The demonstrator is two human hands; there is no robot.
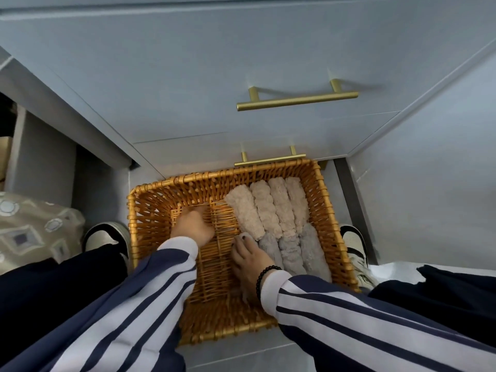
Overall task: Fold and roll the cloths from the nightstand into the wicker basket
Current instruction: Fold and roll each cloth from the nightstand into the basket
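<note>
Down in the wicker basket (150, 210) on the floor, in front of the nightstand (188, 103). Left grip (194, 226) over the bare woven bottom, fingers loosely bent, holding nothing, just left of the rolled cloths. Right grip (248, 260) curled around a pale cloth roll (244, 235), setting against the grey rolls (292, 253). Beige rolls (268, 208) packed side by side behind them, filling the right half.

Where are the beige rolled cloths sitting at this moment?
In the head view, the beige rolled cloths lie side by side in the wicker basket's far right part, beyond the grey rolls, below the lower drawer handle.
</note>
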